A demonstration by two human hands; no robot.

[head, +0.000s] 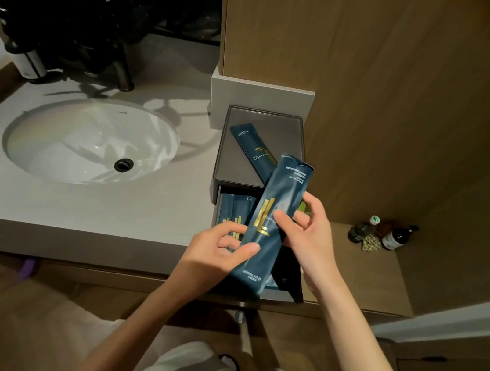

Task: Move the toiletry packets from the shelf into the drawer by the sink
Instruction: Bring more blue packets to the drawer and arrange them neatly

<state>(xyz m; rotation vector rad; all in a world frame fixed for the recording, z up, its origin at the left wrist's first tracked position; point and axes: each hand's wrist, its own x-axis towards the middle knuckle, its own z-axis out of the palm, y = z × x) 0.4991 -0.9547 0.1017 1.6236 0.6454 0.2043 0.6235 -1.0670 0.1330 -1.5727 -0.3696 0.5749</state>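
A long dark blue toiletry packet (pixel 274 212) with gold lettering is held upright over the open drawer (pixel 281 295) to the right of the sink. My left hand (pixel 217 253) pinches its lower left edge. My right hand (pixel 307 230) grips its right side at mid height. A second blue packet (pixel 254 150) lies slantwise on the grey tray-like top (pixel 278 126) of the drawer unit. Inside the drawer, more blue packets (pixel 234 212) show at the left; the held packet and my hands hide the rest.
A white oval sink (pixel 90 141) is set in the grey counter (pixel 72 212) at left, with a dark tap and a soap bottle behind it. A wooden wall panel rises at right. Small bottles (pixel 389 235) stand on a low wooden ledge at right.
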